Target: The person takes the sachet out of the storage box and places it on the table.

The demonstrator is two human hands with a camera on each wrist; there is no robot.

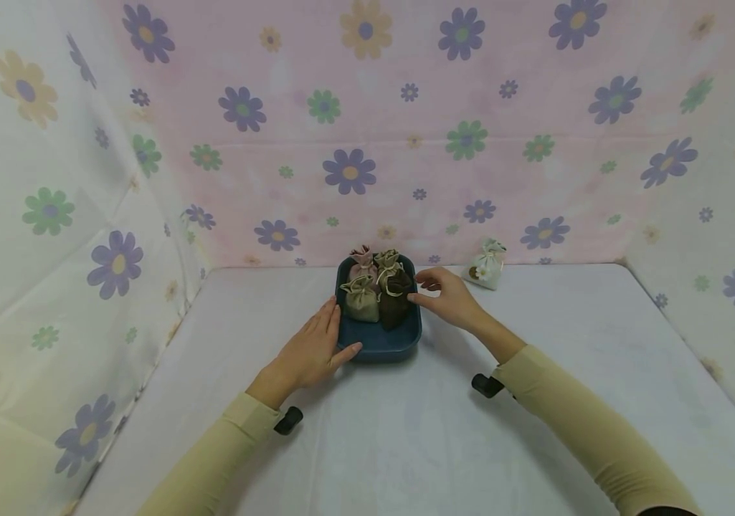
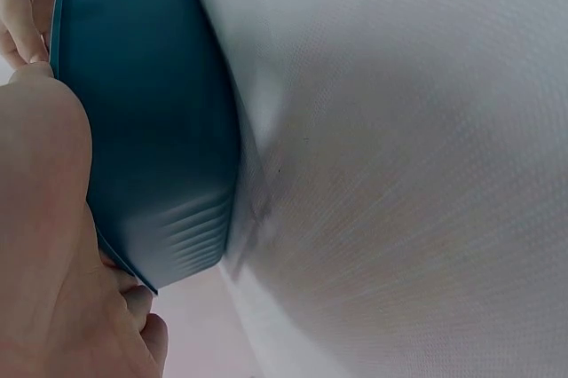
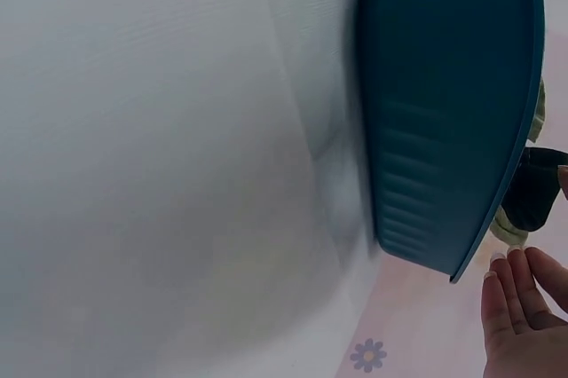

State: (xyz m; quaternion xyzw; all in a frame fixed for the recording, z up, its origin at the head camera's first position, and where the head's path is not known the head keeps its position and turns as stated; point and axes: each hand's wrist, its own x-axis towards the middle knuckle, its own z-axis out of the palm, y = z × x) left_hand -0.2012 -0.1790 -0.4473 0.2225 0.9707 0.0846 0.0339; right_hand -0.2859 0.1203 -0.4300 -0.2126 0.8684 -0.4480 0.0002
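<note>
A dark blue plastic tub [image 1: 376, 345] stands on the table with several small drawstring pouches in its back part. A dark brown pouch [image 1: 395, 309] lies at the right, beside a sage green pouch [image 1: 361, 307]. Behind them are a pink pouch [image 1: 362, 266] and an olive pouch [image 1: 388, 261]. My left hand [image 1: 312, 350] rests along the tub's left rim, fingers extended, thumb over the front left part. At the right rim, my right hand [image 1: 449, 299] has its thumb right at the brown pouch; its other fingers extend apart from it.
A white pouch with a daisy [image 1: 485, 271] sits at the back of the table, right of the tub. Floral cloth [image 1: 406, 172] walls the back and both sides. White cloth [image 1: 393, 437] covers the table.
</note>
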